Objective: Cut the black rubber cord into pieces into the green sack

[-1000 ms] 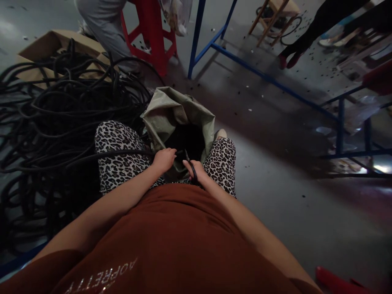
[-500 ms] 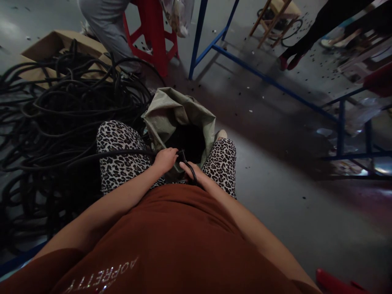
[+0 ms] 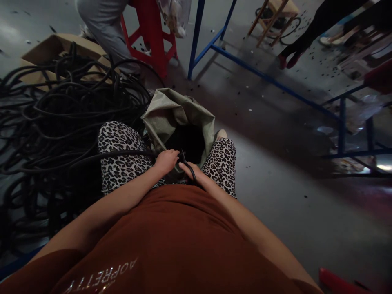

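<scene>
My left hand (image 3: 167, 161) is closed around a black rubber strip (image 3: 128, 153), which runs across my left thigh from a big tangled heap (image 3: 67, 110) of the same strip. In my right hand (image 3: 192, 170) is a pair of scissors (image 3: 192, 171) with dark handles; the blades point up beside my left fingertips. Both hands are at the near rim of an open greenish sack (image 3: 159, 118) between my knees. The inside of the sack is dark, so its contents cannot be made out. The strip's end by the blades is hard to see.
Behind the heap stands an open cardboard box (image 3: 33, 55). Past the sack are a red stool (image 3: 153, 41), another person's grey-trousered leg (image 3: 104, 28) and a blue metal frame (image 3: 245, 69). Small dark bits lie scattered over the floor (image 3: 275, 212).
The scissor blades look slightly more apart than before. My left hand has shifted very slightly to the right, still holding the strip. The camera view has moved a little.
</scene>
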